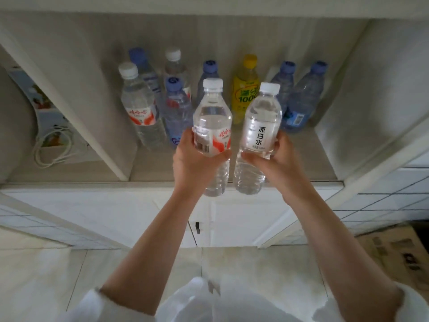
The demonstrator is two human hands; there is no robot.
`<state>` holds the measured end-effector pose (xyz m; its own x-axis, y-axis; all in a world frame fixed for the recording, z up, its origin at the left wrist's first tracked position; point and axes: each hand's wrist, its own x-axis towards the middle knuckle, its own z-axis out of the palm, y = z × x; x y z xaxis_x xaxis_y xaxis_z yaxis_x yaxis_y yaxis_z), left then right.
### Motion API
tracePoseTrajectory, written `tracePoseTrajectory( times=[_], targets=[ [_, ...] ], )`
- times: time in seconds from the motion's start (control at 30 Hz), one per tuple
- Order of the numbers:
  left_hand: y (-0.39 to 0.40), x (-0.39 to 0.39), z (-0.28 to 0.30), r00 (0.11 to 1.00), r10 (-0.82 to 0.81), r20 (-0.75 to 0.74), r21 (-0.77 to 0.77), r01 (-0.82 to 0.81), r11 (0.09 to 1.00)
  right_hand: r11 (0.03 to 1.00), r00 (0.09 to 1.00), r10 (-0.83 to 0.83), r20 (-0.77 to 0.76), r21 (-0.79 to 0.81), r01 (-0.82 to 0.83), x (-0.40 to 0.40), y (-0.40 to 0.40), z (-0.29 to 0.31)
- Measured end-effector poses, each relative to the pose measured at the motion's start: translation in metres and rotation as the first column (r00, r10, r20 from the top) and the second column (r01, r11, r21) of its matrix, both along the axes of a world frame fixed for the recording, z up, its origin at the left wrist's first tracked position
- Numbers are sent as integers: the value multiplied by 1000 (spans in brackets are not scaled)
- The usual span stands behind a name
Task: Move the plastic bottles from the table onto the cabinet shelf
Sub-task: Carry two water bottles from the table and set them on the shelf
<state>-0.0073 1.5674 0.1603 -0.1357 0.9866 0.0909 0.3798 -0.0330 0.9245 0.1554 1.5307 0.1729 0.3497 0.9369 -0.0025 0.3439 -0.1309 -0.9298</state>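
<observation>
My left hand [193, 160] grips a clear water bottle with a red-and-white label [212, 117] and a white cap. My right hand [277, 156] grips a clear bottle with a white label and black characters [261, 122], also white-capped. Both bottles are upright, side by side, held just in front of the cabinet shelf [299, 159]. On the shelf behind them stand several bottles: a yellow drink bottle [246, 89], blue-capped water bottles [304, 98] and a white-capped red-label bottle [139, 105].
A vertical divider [97, 126] bounds the shelf compartment on the left; beyond it lie a white cable [52, 147] and printed cards. The right side wall [362, 117] closes the compartment. White cabinet doors [232, 219] sit below. A cardboard box [399, 254] lies on the floor at right.
</observation>
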Motion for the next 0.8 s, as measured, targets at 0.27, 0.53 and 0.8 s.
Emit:
tracePoseTrajectory(
  times=[0.27,0.53,0.8],
  targets=[
    [14,23,-4,994,87,64,134,-95,986,996,991,14,136,88,-26,6,24,1],
    [11,27,-24,982,133,137,143,-152,978,981,990,85,114,166,-103,7,24,-35],
    [10,18,-41,993,74,90,159,-88,983,976,987,141,79,154,-151,16,24,-51]
  ],
)
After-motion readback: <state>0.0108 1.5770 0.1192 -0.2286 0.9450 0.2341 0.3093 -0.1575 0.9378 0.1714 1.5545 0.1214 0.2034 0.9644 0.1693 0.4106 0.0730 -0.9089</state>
